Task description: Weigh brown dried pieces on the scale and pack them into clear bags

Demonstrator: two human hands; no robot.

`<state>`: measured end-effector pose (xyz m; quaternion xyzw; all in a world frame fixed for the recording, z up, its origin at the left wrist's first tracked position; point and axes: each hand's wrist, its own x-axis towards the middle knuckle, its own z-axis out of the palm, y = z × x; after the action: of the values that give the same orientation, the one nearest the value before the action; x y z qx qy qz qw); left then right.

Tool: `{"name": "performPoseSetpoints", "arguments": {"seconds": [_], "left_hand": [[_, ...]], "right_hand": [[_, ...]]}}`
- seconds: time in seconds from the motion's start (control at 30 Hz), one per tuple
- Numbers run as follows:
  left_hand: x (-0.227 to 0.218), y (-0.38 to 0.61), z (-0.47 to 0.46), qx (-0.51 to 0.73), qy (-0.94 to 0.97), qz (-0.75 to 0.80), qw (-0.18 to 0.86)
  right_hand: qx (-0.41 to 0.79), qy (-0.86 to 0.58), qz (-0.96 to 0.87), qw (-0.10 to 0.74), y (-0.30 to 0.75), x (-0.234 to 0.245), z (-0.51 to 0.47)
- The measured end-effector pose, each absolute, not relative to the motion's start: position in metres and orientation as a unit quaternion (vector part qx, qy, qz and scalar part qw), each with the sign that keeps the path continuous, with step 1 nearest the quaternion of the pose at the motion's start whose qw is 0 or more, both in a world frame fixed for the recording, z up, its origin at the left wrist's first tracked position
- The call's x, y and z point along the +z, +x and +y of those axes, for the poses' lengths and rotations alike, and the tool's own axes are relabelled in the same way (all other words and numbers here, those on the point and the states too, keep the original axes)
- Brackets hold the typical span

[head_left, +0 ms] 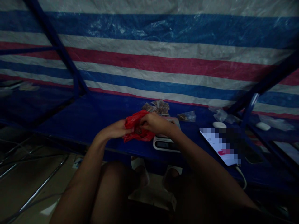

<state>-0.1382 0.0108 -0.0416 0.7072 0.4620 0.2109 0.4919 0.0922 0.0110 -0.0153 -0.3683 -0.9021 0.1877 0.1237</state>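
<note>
Knees [114, 179] are seen below the edge of the tabletop [105, 107]. Between the hands, beside the scale [163, 145], the red bag [135, 117] is held: its left side is gripped by the left hand [119, 128], its opening reached into by the right hand [152, 123], whose grip cannot be told.

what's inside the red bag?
A dark brownish lump shows in the mouth of the red bag, by the fingers of the right hand. Too dim to identify. Anything deeper is covered by the bag's folds and that hand.
</note>
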Motion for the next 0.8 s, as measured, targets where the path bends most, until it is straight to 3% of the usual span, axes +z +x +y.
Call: {"name": "performPoseSetpoints", "arguments": {"seconds": [0.23,0.4,0.6,0.8], "left_hand": [[-0.035,-0.137,0.010,0.226,0.698,0.456,0.505],[-0.042,-0.138,0.015,0.244,0.693,0.456,0.502],[-0.043,-0.134,0.016,0.232,0.682,0.462,0.517],[-0.036,-0.132,0.012,0.229,0.679,0.464,0.520]], "right_hand": [[0.149,-0.460,-0.851,0.204,0.152,0.024,-0.011],[0.107,-0.564,-0.807,0.138,0.192,0.031,-0.021],[0.129,-0.560,-0.814,0.084,0.195,0.027,-0.022],[0.142,-0.537,-0.827,0.088,0.197,0.026,-0.023]]}}
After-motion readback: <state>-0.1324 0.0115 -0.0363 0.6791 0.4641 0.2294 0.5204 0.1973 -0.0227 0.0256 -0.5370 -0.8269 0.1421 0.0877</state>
